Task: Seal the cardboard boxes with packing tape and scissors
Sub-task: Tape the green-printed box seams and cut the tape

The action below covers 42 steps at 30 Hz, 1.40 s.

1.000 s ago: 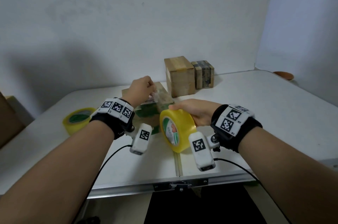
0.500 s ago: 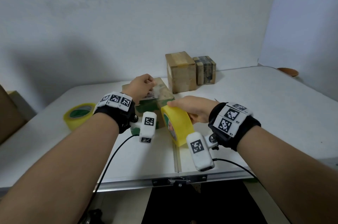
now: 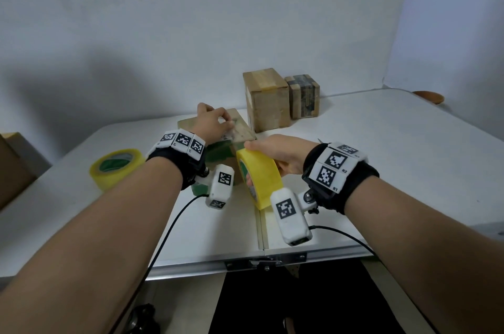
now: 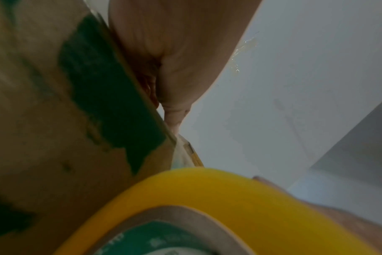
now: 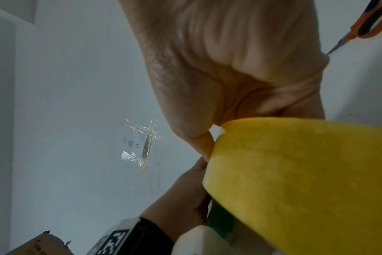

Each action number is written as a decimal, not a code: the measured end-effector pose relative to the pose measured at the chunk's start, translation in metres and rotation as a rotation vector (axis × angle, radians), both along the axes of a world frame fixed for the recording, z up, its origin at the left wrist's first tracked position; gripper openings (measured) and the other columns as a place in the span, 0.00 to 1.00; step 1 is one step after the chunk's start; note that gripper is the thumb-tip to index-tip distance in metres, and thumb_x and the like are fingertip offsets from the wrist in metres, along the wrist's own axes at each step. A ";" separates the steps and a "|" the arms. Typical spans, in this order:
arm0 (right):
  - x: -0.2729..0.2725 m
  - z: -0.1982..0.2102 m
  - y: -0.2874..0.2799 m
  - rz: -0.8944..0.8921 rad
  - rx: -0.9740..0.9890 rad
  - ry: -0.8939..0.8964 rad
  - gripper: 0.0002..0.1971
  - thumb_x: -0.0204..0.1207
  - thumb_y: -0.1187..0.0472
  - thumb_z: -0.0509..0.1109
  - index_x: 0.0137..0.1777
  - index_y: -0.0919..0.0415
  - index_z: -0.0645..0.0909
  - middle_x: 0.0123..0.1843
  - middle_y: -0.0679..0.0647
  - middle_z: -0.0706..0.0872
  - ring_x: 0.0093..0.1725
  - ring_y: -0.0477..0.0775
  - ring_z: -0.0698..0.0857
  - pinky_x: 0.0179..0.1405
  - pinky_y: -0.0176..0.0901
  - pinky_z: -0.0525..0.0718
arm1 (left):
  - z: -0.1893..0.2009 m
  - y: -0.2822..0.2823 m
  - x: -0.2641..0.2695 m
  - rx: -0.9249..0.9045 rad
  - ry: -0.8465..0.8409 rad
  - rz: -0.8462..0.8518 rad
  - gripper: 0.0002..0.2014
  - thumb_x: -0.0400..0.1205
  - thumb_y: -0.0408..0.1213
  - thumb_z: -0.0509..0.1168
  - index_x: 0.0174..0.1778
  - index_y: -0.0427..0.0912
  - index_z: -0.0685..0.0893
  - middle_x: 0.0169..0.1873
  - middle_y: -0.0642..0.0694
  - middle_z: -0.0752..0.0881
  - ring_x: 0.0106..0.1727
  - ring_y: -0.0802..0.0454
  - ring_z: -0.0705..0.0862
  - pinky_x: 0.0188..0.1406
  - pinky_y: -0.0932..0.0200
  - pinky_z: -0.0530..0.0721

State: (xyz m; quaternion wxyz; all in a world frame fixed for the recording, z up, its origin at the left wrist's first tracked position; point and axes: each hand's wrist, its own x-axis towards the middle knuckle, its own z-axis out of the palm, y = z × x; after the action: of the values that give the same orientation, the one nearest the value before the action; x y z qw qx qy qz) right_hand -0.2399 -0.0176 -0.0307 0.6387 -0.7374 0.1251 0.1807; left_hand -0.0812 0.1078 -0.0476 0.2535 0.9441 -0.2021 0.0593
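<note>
- The step in hand appears to be laying a strip of tape across the top of the cardboard box, the one with torn green patches on its side.
- The left hand rests on the box top with its fingers curled down, pressing or pinching something there; whether that is the tape end cannot be told, as the strip itself is too clear to make out.
- The right hand grips the yellow tape roll, fingers wrapped over its outer face and the thumb side hidden; the roll stands on edge just below the left fingers, against the near side of the box.
- Judged from this, the next move calls for the right hand to draw the roll down the near side while the left fingers pin the tape flat, then to free a hand for cutting.
- The orange-handled scissors lie on the counter just beyond the right fingers, within easy reach.
- A second tape roll lies flat on the counter well to the left of the left fingers; two more boxes stand beyond the fingers by the wall.
</note>
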 end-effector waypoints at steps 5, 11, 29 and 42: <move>0.000 -0.001 -0.001 0.013 -0.006 -0.006 0.20 0.89 0.50 0.55 0.64 0.69 0.72 0.40 0.65 0.88 0.29 0.55 0.89 0.32 0.44 0.89 | 0.001 0.003 0.001 0.050 -0.046 0.101 0.20 0.83 0.49 0.65 0.64 0.40 0.73 0.67 0.41 0.67 0.47 0.49 0.73 0.47 0.59 0.69; 0.002 -0.003 0.000 0.015 -0.003 0.011 0.19 0.88 0.50 0.56 0.65 0.67 0.70 0.40 0.65 0.88 0.32 0.57 0.89 0.36 0.47 0.89 | 0.012 0.011 0.006 0.044 0.046 0.017 0.10 0.85 0.31 0.56 0.53 0.49 0.81 0.63 0.45 0.79 0.51 0.50 0.79 0.48 0.55 0.79; 0.010 -0.008 -0.001 -0.016 -0.014 0.004 0.23 0.88 0.49 0.57 0.70 0.70 0.69 0.35 0.64 0.89 0.27 0.56 0.89 0.30 0.45 0.90 | -0.002 0.015 -0.012 0.426 0.144 -0.149 0.25 0.89 0.53 0.35 0.85 0.59 0.50 0.85 0.58 0.50 0.86 0.43 0.46 0.80 0.31 0.42; 0.010 -0.012 -0.001 -0.023 0.034 -0.019 0.26 0.88 0.47 0.56 0.71 0.72 0.69 0.39 0.66 0.88 0.29 0.57 0.89 0.33 0.47 0.90 | -0.015 0.035 -0.038 0.463 -0.036 -0.344 0.25 0.89 0.55 0.36 0.83 0.64 0.54 0.83 0.64 0.55 0.85 0.53 0.52 0.80 0.34 0.37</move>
State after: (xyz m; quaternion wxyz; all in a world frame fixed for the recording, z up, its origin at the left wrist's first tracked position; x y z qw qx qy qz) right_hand -0.2302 -0.0184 -0.0424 0.6543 -0.7267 0.1244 0.1684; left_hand -0.1190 0.1431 -0.0623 0.0339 0.9276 -0.3717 -0.0157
